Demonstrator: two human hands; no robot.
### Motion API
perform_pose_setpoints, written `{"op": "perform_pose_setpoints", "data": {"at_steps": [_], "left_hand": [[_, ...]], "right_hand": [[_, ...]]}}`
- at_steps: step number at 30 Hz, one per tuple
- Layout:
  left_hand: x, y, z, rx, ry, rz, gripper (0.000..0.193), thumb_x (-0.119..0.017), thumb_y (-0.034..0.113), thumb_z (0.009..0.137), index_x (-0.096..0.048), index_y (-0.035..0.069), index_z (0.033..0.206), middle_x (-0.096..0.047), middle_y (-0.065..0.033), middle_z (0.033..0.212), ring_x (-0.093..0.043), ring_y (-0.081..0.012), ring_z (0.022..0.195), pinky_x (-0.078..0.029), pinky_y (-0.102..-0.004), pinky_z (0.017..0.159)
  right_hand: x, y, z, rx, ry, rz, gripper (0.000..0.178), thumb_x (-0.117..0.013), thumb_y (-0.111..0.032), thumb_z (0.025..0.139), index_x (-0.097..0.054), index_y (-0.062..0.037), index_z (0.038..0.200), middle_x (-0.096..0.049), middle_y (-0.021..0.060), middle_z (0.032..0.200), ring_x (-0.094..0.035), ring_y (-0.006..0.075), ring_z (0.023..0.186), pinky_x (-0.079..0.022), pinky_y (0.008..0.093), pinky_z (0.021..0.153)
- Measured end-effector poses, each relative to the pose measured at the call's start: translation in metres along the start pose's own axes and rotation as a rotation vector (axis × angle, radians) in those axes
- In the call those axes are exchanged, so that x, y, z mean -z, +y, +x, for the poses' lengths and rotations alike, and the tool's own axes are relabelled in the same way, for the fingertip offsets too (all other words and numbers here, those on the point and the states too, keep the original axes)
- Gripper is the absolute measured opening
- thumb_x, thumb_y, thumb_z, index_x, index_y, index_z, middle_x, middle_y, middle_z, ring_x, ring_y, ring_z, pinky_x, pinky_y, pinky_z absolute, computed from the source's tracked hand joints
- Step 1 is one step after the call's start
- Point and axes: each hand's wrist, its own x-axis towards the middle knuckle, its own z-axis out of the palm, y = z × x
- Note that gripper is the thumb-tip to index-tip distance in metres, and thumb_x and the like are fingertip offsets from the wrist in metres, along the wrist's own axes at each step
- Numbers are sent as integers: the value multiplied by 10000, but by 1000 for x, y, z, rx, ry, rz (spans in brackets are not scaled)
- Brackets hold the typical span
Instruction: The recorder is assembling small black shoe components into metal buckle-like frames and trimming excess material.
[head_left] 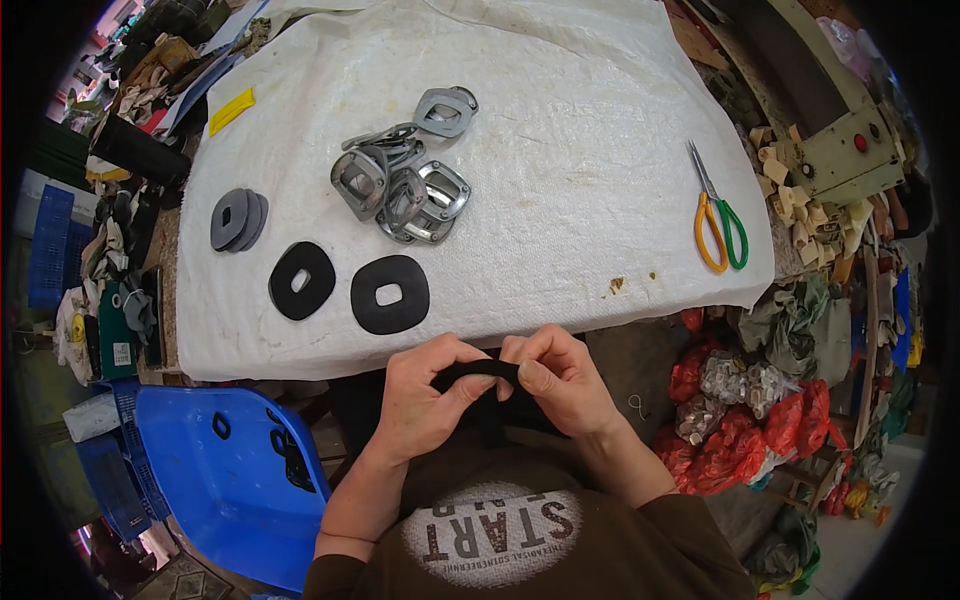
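Note:
Just off the table's near edge, my left hand (425,392) and my right hand (562,380) pinch a black soft piece (478,374) between thumbs and fingers. It is seen edge-on and bent, so its full outline is hidden. Two flat black rounded pads with a centre hole lie beyond my hands: one black pad (412,310) close by, another black pad (302,305) farther left. A small stack of grey pads (233,232) sits at the left. Farther back is a heap of metal frames (362,185), with a grey pad or frame (440,115) at its top.
White woven sheeting (560,200) covers the table. Scissors (715,215) with orange and green handles lie at the right, a yellow piece (232,112) at the far left. A blue tub (225,490) holding black pieces stands lower left. Red bags (730,450) crowd the lower right.

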Motion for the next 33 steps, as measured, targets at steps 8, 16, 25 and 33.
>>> {"op": "perform_pose_setpoints", "data": {"at_steps": [8,16,25,33], "left_hand": [[1,-2,4,-151,-8,123,126,-695,83,683,-633,45,786,-548,-53,624,-511,-153,565,-393,-250,523],[0,-2,2,-186,-59,4,111,-682,36,700,-634,30,800,-584,-57,668,-532,-129,593,-407,-244,539],[-10,3,-3,90,103,-262,121,-619,53,805,-547,-37,842,-612,-57,750,-554,-77,662,-453,-199,613],[-42,9,6,48,461,-473,123,-590,73,827,-537,-32,865,-580,-46,752,-513,-52,693,-417,-180,636]], "right_hand": [[-14,2,-4,-54,70,243,172,-567,-162,839,-449,-53,779,-471,63,749,-448,156,720,-368,268,639],[-4,5,-3,-200,19,320,147,-551,-165,848,-489,-32,857,-533,68,792,-510,143,680,-428,264,627],[-10,1,-3,366,118,-832,136,-498,-73,857,-513,-1,971,-584,91,760,-536,181,668,-422,263,630],[-27,11,1,283,423,-105,138,-462,-97,906,-487,38,921,-601,89,809,-562,90,753,-447,208,681]]}}
